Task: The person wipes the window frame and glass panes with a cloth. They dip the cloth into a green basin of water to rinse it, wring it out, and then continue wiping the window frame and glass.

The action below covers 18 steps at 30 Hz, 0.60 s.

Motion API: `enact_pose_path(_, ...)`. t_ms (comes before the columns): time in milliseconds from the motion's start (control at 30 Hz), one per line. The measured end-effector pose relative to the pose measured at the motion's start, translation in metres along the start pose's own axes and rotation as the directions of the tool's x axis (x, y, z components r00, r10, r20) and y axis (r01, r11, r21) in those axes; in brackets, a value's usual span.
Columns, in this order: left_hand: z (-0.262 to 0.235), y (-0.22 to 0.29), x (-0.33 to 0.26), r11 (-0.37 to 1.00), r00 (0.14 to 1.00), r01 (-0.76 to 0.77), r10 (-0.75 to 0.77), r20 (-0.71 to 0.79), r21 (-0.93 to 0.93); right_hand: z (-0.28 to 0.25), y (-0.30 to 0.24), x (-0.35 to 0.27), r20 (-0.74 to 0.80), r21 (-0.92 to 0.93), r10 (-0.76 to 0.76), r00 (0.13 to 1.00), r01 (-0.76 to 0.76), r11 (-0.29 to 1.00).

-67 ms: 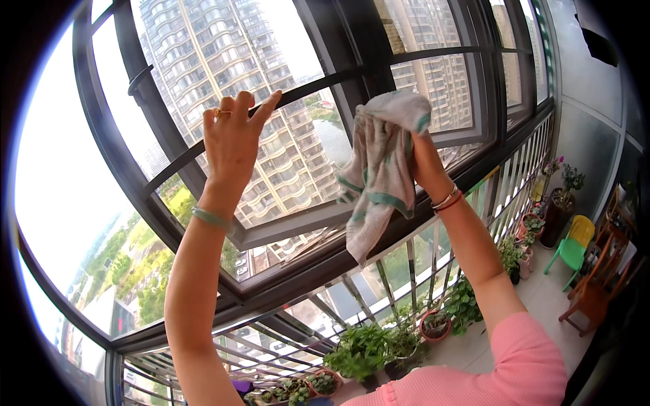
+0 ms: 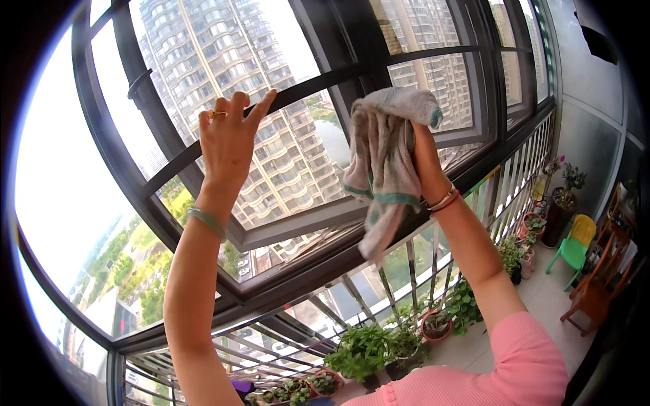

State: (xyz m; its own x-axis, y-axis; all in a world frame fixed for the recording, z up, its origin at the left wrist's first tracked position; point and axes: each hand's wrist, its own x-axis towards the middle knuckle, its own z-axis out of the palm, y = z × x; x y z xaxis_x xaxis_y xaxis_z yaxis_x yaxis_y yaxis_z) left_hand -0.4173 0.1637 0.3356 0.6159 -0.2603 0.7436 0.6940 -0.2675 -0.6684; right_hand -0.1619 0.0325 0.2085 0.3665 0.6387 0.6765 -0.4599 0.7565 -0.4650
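My left hand is up at the window, its fingers curled over a dark crossbar and one finger stretched along it. Draped over my right hand is a greyish-white cloth with green trim, crumpled and hanging in loose folds. The cloth hides most of the right fingers. It is up in front of the window frame, close to the dark upright post; whether it touches the frame I cannot tell.
Below the window runs a metal railing. Potted plants line the floor beneath it. At the right stand a green and yellow small chair and a brown wooden chair. Tall buildings show outside.
The cloth's hanging end has swung to the right, and its top has spread slightly rightward over my right hand. My left hand has shifted a little to the left.
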Motion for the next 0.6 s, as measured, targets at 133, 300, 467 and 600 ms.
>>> enact_pose_path(133,0.003,-0.011,0.021,0.997,0.998,0.055,-0.056,0.03,0.06,0.026,-0.009,0.017,0.104,0.236,0.005,0.995,-0.03,0.971)
enact_pose_path(300,0.007,-0.023,0.042,0.997,0.997,0.074,-0.074,-0.009,0.016,0.045,-0.016,0.051,0.274,0.389,0.018,0.962,-0.128,0.912)
enact_pose_path(467,0.005,-0.029,0.046,0.995,0.998,0.059,-0.06,0.006,0.081,0.068,0.0,0.083,0.097,0.496,-0.041,0.994,-0.012,0.868)
enact_pose_path(600,0.005,-0.032,0.047,0.991,0.999,0.036,-0.038,0.008,0.131,0.067,0.012,0.118,0.07,0.558,-0.078,0.995,0.026,0.829)
